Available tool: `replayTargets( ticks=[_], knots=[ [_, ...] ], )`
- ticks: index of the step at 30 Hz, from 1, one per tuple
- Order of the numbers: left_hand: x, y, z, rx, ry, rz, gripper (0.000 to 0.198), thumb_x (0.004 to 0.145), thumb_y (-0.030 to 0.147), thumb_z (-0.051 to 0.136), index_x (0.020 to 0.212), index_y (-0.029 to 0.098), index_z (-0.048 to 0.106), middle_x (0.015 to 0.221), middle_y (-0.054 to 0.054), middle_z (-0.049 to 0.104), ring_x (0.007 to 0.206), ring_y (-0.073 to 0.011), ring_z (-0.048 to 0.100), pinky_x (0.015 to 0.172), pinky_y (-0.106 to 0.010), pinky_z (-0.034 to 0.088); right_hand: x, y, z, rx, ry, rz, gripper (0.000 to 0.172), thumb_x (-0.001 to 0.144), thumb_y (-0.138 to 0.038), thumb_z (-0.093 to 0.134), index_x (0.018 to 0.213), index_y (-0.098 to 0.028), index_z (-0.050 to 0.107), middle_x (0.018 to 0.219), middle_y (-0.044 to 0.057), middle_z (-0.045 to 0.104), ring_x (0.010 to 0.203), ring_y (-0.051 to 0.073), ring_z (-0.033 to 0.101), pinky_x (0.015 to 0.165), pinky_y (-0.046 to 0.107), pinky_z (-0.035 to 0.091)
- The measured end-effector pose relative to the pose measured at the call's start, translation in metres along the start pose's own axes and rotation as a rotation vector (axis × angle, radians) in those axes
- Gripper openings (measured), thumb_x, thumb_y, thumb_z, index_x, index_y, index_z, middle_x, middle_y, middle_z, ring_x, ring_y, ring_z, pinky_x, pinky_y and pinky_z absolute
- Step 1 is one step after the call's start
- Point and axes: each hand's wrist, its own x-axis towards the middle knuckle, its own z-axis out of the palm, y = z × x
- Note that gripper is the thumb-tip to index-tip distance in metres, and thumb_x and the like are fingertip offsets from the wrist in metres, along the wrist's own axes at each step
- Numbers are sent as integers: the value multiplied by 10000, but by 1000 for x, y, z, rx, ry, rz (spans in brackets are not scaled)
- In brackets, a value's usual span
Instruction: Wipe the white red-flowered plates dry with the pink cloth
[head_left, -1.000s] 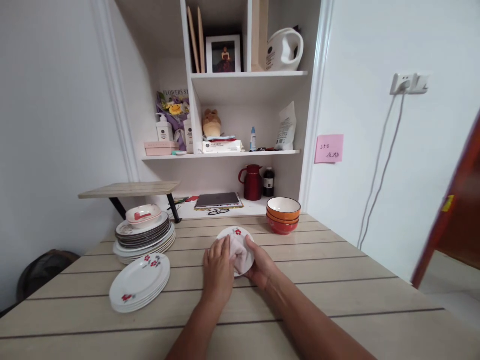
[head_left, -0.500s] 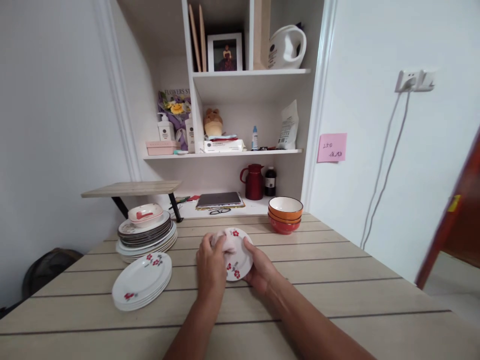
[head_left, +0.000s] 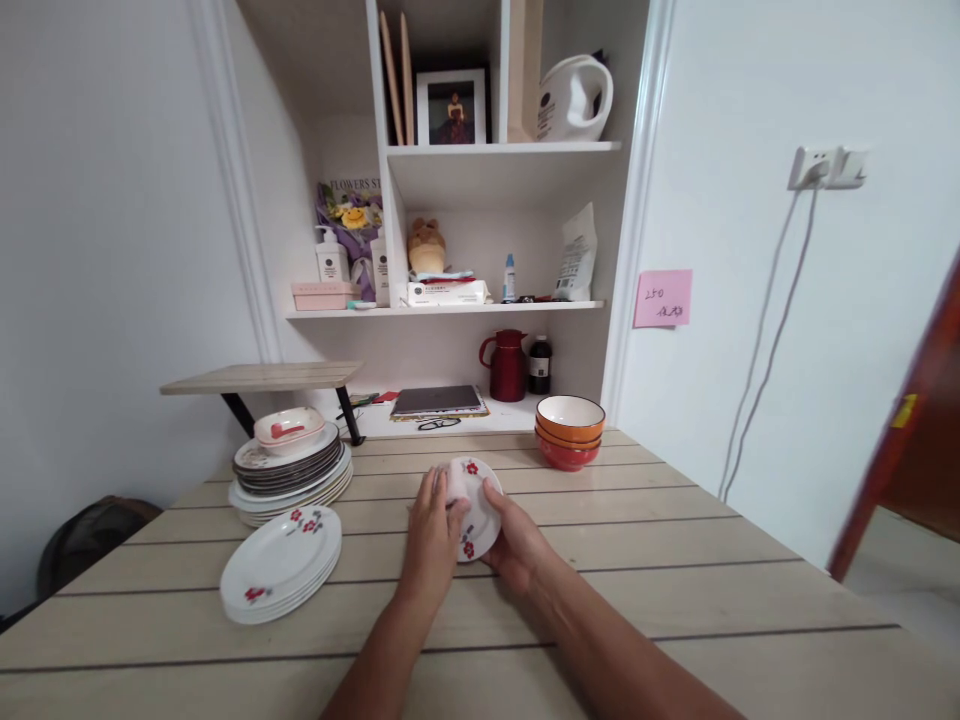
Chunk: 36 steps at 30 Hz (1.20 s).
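A small white plate (head_left: 477, 506) with red flowers is tilted up over the wooden table (head_left: 675, 560), roughly at its middle. My right hand (head_left: 516, 545) grips its right and lower rim. My left hand (head_left: 431, 538) presses a pale pink cloth (head_left: 454, 482) against the plate's left upper part, fingers closed on it. Most of the cloth is hidden behind my left fingers.
A low stack of flowered white plates (head_left: 279, 564) lies to the left, with a taller stack of plates (head_left: 291, 472) topped by a small dish behind it. Stacked orange bowls (head_left: 569, 430) stand at the back right. Shelves with a red jug (head_left: 506, 365) rise behind.
The cloth has travelled from the plate's lower right across to its upper left, uncovering the flowers. The plate now stands more upright and turned slightly in my right hand.
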Motion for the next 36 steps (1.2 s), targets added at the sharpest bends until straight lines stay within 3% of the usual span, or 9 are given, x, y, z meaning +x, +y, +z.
replayTargets(
  ticks=[4,7,14,19,25,30,36],
  knots=[
    [5,2,-8,64,-21,49,462,923,286,414,1363,171,492,1469,-137,446,1401,-262,337,1143,-496,288,-3,5,5,-7,10,40,376,917,-411,522,1224,-197,560,835,44,737,661,168,684,616,301,541],
    [6,11,-11,59,-97,177,463,921,251,430,1380,212,478,1473,-101,450,1413,-248,316,1160,-512,253,-3,2,6,-1,7,75,402,928,-453,483,1199,-173,583,812,57,737,650,181,684,614,315,541],
    [-2,31,-3,54,-257,400,526,904,166,466,1417,273,421,1463,-59,469,1388,-205,367,1143,-459,328,7,-31,-10,120,-10,34,502,927,-522,439,1155,-112,615,888,104,746,759,201,698,707,319,541],
    [-2,20,5,261,-99,298,483,909,137,417,1384,209,465,1443,-109,487,1372,-248,394,1114,-501,354,8,-40,-14,73,-4,15,509,911,-523,465,1208,-129,591,946,123,746,780,230,701,680,358,542],
    [2,10,-3,293,45,147,477,940,178,348,1413,139,402,1507,-159,377,1432,-256,266,1131,-501,321,-2,-10,1,-28,-19,58,448,893,-485,533,1142,-124,622,861,102,751,649,188,684,629,313,541],
    [2,13,-8,227,-20,170,511,941,195,340,1448,142,341,1536,-149,327,1443,-246,237,1161,-511,257,-7,6,7,-102,19,56,406,883,-498,544,1077,-155,645,753,62,742,551,172,654,522,273,506],
    [-4,21,-3,140,-228,293,562,910,192,418,1466,208,334,1517,-105,380,1418,-233,309,1156,-477,291,-4,-10,2,71,0,125,432,923,-482,475,1117,-128,628,882,98,753,746,207,712,709,330,548]
  ],
)
